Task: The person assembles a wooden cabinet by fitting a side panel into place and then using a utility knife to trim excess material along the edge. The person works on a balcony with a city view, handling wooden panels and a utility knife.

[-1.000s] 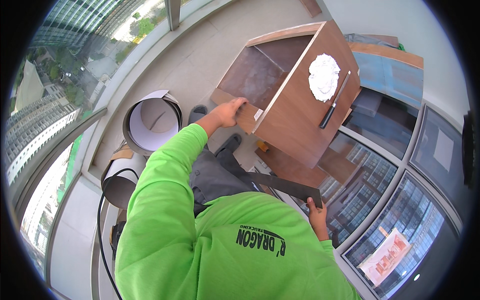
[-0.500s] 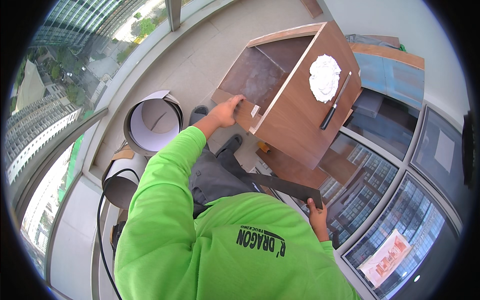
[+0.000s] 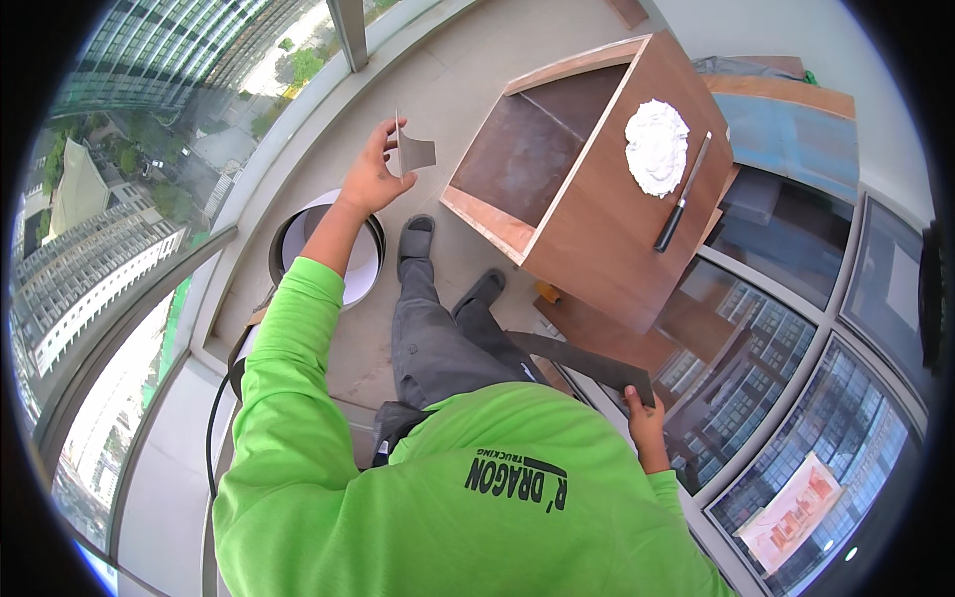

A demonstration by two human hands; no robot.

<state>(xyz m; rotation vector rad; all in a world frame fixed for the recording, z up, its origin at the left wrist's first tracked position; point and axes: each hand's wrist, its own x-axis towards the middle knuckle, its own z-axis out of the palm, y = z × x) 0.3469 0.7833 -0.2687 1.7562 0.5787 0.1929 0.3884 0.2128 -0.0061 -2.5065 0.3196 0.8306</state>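
Observation:
My left hand point(image 3: 370, 177) is raised over the floor, pinching a small thin grey sheet point(image 3: 412, 152) by its edge, just left of an open-fronted brown wooden box point(image 3: 597, 239). My right hand point(image 3: 643, 420) is low at the right and grips the end of a long dark flat strip point(image 3: 582, 360) that runs back toward my legs. On the box's upper face lie a white blob of putty point(image 3: 657, 147) and a dark-handled putty knife point(image 3: 681, 195).
A white round bucket point(image 3: 338, 261) stands on the floor by my left arm, with a black cable point(image 3: 213, 428) looping beside it. My sandalled feet point(image 3: 416, 239) are in front of the box. Glass railing panels point(image 3: 796, 418) curve round the balcony.
My left hand has left the front edge of the wooden box and lifted up and to the left, now holding the small grey sheet. My right hand has stayed on the dark strip.

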